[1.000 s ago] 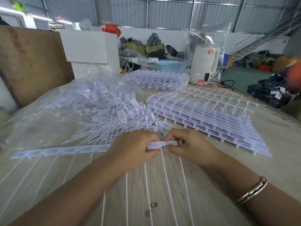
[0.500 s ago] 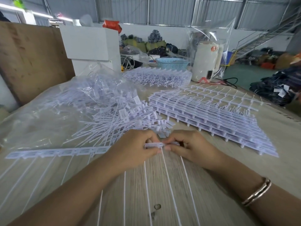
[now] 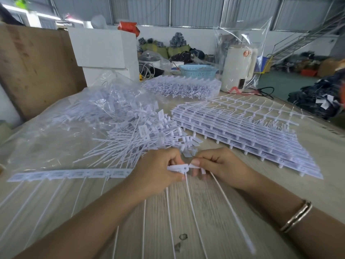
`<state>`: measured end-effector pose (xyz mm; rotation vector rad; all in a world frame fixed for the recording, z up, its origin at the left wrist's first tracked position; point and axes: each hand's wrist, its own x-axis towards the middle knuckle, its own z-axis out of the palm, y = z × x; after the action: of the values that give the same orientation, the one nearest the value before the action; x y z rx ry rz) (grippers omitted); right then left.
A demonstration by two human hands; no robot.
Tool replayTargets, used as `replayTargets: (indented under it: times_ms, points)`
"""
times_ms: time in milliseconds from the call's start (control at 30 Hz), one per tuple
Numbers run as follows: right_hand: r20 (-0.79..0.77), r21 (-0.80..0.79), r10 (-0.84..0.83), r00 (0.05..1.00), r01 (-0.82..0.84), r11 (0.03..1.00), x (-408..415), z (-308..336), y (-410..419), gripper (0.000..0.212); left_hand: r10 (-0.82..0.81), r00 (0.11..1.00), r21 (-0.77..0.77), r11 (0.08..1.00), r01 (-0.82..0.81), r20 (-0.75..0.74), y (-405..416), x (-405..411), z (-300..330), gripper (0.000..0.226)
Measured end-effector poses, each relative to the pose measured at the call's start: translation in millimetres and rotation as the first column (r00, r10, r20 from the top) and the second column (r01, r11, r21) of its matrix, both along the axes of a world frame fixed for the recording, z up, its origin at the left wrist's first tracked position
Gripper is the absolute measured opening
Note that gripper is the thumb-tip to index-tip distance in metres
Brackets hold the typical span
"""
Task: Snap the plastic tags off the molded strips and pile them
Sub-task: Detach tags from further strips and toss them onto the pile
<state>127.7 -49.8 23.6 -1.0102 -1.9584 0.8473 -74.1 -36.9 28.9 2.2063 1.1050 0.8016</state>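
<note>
Your fingers [image 3: 175, 162] of both hands pinch the strip [image 3: 71, 173] at frame centre; since a moment ago the end tag [image 3: 195, 166] has bent away, seemingly snapped, ready for the pile [image 3: 134, 139] above.

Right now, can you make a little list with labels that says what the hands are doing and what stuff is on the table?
left hand: grips the molded strip at its right end
right hand: pinches the end tag on that strip
loose tags pile: just beyond the hands, on clear plastic
stacked strips: right of the pile, still whole
blue basket: far edge of the table
table: pale wood grain
</note>
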Motion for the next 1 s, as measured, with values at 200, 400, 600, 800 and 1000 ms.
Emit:
replayTargets:
  times_ms: [200, 400, 600, 800, 1000]
  points:
    - [-0.038, -0.097, 0.023, 0.999, -0.026, 0.995, 6.8, 2.4, 2.8, 0.023, -0.037, 0.999, 0.032, 0.999, 0.036, 0.032, -1.8, 2.0, 4.5, 0.028]
    - [-0.198, -0.187, -0.086, 0.976, 0.049, 0.981, 33.7, 7.4, 5.2, 0.017, -0.110, 0.993, 0.014, 0.994, 0.109, 0.051, -5.5, -5.3, 5.4, 0.022]
    - [0.302, 0.017, -0.020, 0.953, 0.015, 1.000, 15.8, 5.7, 3.8, 0.018, -0.026, 0.989, 0.171, 0.984, 0.051, -0.146, -5.4, -1.5, 4.2, 0.028]
    - [0.351, 0.327, -0.091, 0.932, -0.031, 0.945, 7.0, 16.0, -8.9, 0.030, 0.026, 0.979, 0.202, 0.979, 0.016, -0.203, -8.9, -0.2, 3.7, 0.047]
    - [0.449, 0.653, -0.237, 0.862, -0.135, 0.745, -6.6, 9.3, -5.7, 0.029, -0.082, 0.969, 0.019, 0.996, 0.089, -0.235, -6.8, -8.7, 10.6, 0.028]
